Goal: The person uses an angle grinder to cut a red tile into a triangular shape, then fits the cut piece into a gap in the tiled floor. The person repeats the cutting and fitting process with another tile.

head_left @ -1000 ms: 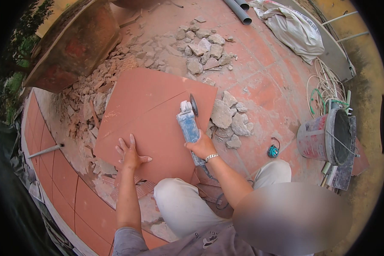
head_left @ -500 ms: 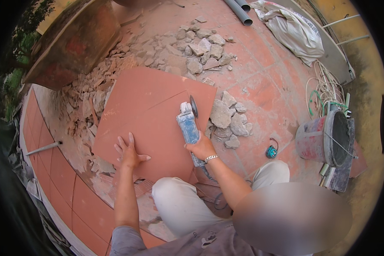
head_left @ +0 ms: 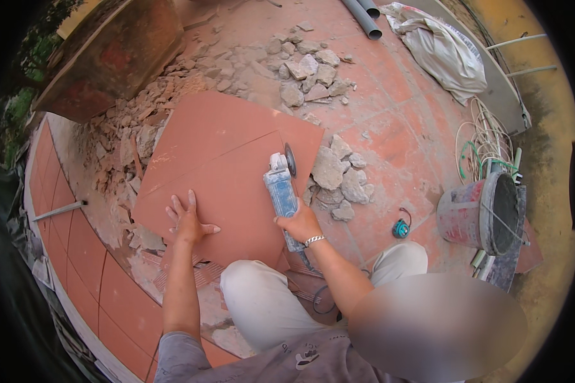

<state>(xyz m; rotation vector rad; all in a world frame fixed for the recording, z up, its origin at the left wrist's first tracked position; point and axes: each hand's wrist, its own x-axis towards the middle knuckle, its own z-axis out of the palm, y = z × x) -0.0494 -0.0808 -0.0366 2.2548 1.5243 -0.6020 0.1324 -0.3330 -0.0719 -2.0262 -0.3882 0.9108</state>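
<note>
A large red tile [head_left: 217,147] lies in front of me, tilted over rubble. My left hand [head_left: 188,223] rests on its near-left part, fingers spread flat. My right hand [head_left: 301,225] is wrapped around the body of a blue angle grinder [head_left: 280,191]. The grinder's cutting disc [head_left: 290,159] stands on edge over the right part of the tile; I cannot tell whether it touches. A thin straight line runs across the tile, from near the disc toward the left. The grinder's cord trails down beside my knee.
Broken concrete chunks [head_left: 331,169] lie right of the tile, with more rubble [head_left: 310,70] beyond. A teal tape measure [head_left: 400,228] sits on the floor. At right stands a dirty bucket [head_left: 461,217] near coiled hose; grey pipes [head_left: 363,20] and a white sack [head_left: 444,54] are farther back.
The view has shifted slightly. On the tile, the thin line now shows farther to the left. My left hand stays spread on the tile, and the grinder has barely moved against it.
</note>
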